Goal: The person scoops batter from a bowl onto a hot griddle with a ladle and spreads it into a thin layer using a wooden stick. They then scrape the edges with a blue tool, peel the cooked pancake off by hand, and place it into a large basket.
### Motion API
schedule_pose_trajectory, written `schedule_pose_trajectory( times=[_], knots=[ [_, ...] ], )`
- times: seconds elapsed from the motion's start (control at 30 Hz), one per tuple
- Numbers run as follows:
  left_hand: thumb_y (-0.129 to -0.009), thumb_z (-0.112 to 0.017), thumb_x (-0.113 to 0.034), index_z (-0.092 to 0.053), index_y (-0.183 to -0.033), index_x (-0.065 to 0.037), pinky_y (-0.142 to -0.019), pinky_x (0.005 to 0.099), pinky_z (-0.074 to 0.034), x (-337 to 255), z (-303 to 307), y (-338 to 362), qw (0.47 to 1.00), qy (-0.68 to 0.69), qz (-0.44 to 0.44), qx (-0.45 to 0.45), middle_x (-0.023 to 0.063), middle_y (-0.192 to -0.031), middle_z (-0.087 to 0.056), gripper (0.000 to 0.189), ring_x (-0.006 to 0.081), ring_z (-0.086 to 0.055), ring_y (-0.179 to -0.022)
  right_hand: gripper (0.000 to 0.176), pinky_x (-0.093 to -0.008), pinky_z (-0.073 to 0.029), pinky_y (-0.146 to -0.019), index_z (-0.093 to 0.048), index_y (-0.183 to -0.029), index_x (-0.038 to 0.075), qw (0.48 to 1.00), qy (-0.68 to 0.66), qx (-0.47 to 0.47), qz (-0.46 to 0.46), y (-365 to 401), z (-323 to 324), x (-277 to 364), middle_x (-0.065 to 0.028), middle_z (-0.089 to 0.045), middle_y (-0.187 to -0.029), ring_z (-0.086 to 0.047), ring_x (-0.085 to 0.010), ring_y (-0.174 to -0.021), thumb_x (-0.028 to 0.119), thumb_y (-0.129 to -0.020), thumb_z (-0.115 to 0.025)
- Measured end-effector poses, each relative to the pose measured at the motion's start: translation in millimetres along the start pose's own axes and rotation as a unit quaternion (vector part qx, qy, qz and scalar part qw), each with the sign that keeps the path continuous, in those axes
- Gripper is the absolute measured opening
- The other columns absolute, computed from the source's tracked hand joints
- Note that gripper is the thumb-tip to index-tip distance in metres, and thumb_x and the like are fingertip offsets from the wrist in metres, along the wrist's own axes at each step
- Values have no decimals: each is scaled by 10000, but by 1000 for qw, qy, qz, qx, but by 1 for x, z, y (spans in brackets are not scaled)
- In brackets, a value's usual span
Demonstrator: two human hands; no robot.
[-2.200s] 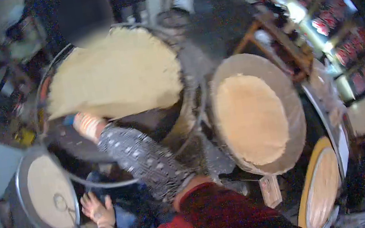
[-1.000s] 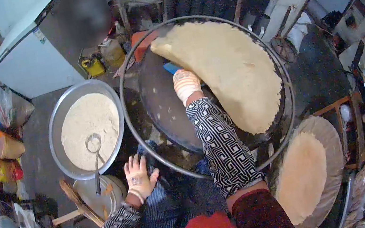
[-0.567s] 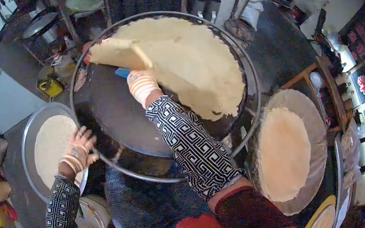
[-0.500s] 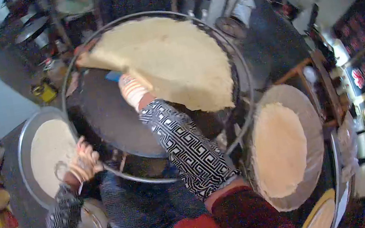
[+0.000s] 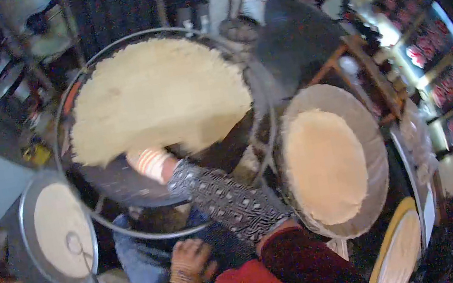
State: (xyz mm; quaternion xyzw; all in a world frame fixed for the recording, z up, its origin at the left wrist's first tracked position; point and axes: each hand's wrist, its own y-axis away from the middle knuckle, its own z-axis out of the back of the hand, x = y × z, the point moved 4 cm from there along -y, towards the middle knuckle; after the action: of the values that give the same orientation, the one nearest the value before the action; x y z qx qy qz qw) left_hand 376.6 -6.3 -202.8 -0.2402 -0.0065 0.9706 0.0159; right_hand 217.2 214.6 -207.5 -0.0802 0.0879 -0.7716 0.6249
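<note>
In this cluttered cooking stall, your one black griddle (image 5: 121, 185) shows one big pancake (image 5: 154, 96) peeled up off its near half but not yet on the one stacked tray (image 5: 371, 136) beside it, with one batter basin (image 5: 26, 232) opposite, your right hand (image 5: 150, 162) at the pancake's edge with its fingers hidden and its grip unconfirmed, and your left hand (image 5: 189, 263) spread and empty.

Big flatbread (image 5: 154, 96) is lying across the far half of the griddle (image 5: 121, 185). Right hand (image 5: 150, 162) is sitting at its near edge. Left hand (image 5: 189, 263) is hanging low, in front of the griddle. Batter basin (image 5: 27, 232) is standing to the left, with a ladle (image 5: 81, 253) in it. Tray (image 5: 365, 137) is standing to the right, with a flatbread stack (image 5: 325, 164) on it.
</note>
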Motion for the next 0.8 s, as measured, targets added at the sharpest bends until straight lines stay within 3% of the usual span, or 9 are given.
schedule_pose_trajectory(
  times=[0.07,0.13,0.2,0.23,0.33,0.47,0.5,0.67,0.8],
  knots=[
    [-746,-657,-324,-547,-1145,-64,-1042,542,-240,26,27,27,982,-19,187,20,176,-1211,-489,488,352,-404,-1206,262,-466,-514,-775,-631,-927,40,997,-56,-42,-34,-2,17,-6,-171,-669,-866,-646,-353,-842,131,-881,-389],
    [-759,-638,-352,-501,-1228,-62,-1057,599,-161,64,5,78,959,-145,225,-94,208,-1290,-428,568,410,-324,-1260,240,-471,-520,-755,-627,-937,45,981,-150,12,-122,-20,1,-12,-197,-666,-857,-655,-350,-808,119,-864,-411],
    [-770,-611,-421,-427,-1328,-63,-1052,635,-128,80,1,95,922,-159,350,-35,228,-1395,-317,688,481,-210,-1304,277,-477,-513,-786,-624,-1014,34,996,-58,5,-65,-25,5,-12,-192,-668,-955,-646,-361,-877,129,-875,-404],
    [-769,-612,-428,-424,-1332,-68,-1050,636,-135,82,-3,94,919,-138,367,-40,227,-1409,-299,694,491,-195,-1308,282,-469,-499,-817,-636,-1021,14,989,-22,-112,-94,-32,9,-12,-203,-662,-985,-645,-342,-906,126,-858,-436],
    [-765,-617,-447,-419,-1342,-89,-1043,637,-161,84,-9,90,910,-106,400,-30,223,-1434,-272,706,509,-175,-1310,305,-465,-497,-833,-626,-1069,22,985,51,-159,-38,-43,-3,-15,-195,-664,-994,-644,-338,-919,132,-869,-423],
    [-766,-619,-463,-426,-1343,-97,-1041,635,-165,90,-21,95,916,-114,384,-33,210,-1428,-282,710,502,-176,-1312,318,-381,-504,-865,-594,-1085,-36,994,70,13,-78,-66,-29,-26,-202,-638,-1071,-647,-298,-938,138,-882,-421],
    [-767,-618,-462,-432,-1339,-97,-1042,634,-165,94,-24,99,916,-114,382,-38,207,-1426,-284,704,498,-177,-1312,341,-387,-500,-867,-590,-1110,-24,984,79,-139,-79,-84,-117,-44,-177,-645,-1066,-637,-280,-969,173,-879,-436],
    [-767,-612,-452,-446,-1329,-101,-1040,635,-168,86,-10,95,915,-102,388,-42,204,-1416,-295,683,494,-183,-1308,346,-397,-500,-859,-595,-1113,-6,983,121,-97,-96,-44,-41,-91,-163,-647,-1070,-626,-274,-996,194,-876,-442],
    [-766,-610,-449,-451,-1321,-90,-1037,633,-175,82,-10,96,918,-113,375,-62,207,-1410,-308,680,493,-193,-1305,350,-405,-499,-852,-599,-1115,9,951,170,-235,-110,32,-1,-164,-151,-648,-1072,-618,-268,-1017,211,-874,-447]
  ],
)
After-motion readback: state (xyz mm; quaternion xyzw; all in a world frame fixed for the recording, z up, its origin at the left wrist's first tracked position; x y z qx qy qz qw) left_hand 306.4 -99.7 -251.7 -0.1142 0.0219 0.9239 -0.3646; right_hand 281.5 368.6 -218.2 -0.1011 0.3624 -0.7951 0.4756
